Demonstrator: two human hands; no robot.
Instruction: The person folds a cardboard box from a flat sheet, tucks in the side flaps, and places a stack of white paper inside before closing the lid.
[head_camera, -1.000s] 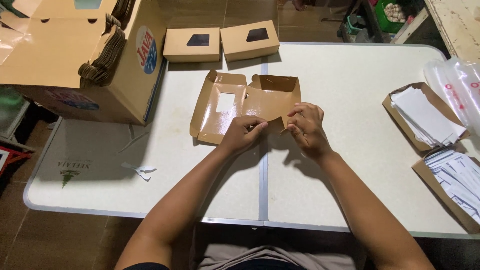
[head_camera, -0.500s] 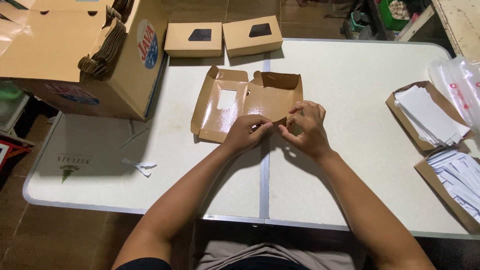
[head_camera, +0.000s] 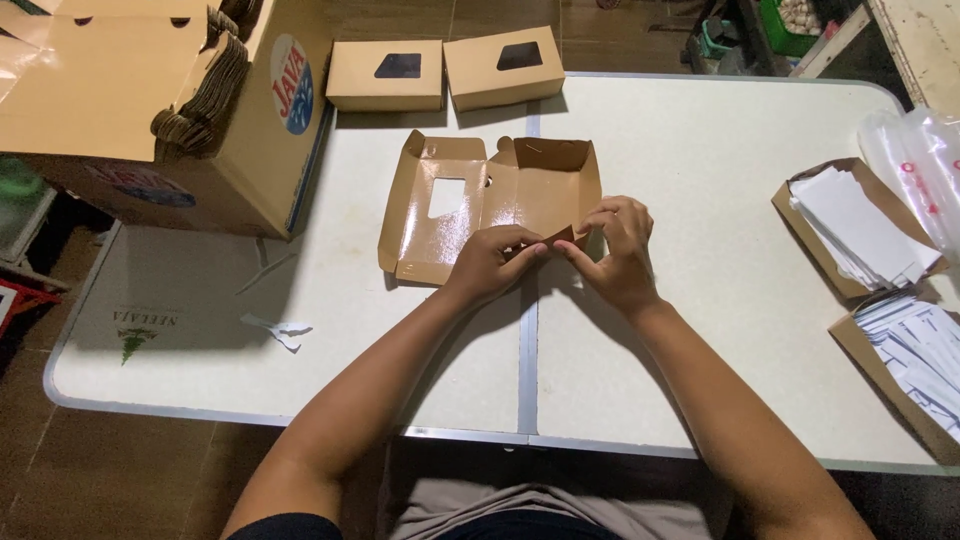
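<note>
A brown cardboard box blank (head_camera: 470, 200) with a cut-out window lies half-folded on the white table (head_camera: 700, 180), its glossy inside facing up. My left hand (head_camera: 490, 265) pinches the near edge of the box at a corner flap. My right hand (head_camera: 615, 250) grips the same near corner from the right, fingers curled over the folded wall. Both hands meet at the box's front right corner.
Two finished brown window boxes (head_camera: 385, 75) (head_camera: 503, 65) stand at the table's far edge. A large printed carton (head_camera: 150, 110) holding stacked flat blanks sits at the left. Trays of white paper sheets (head_camera: 860, 225) lie at the right, with clear plastic bags (head_camera: 925, 160) beyond. Paper scraps (head_camera: 275, 328) lie near left.
The hands stay on the box's near right corner; the right wall and far flap stand more upright than one second ago. The view has shifted slightly.
</note>
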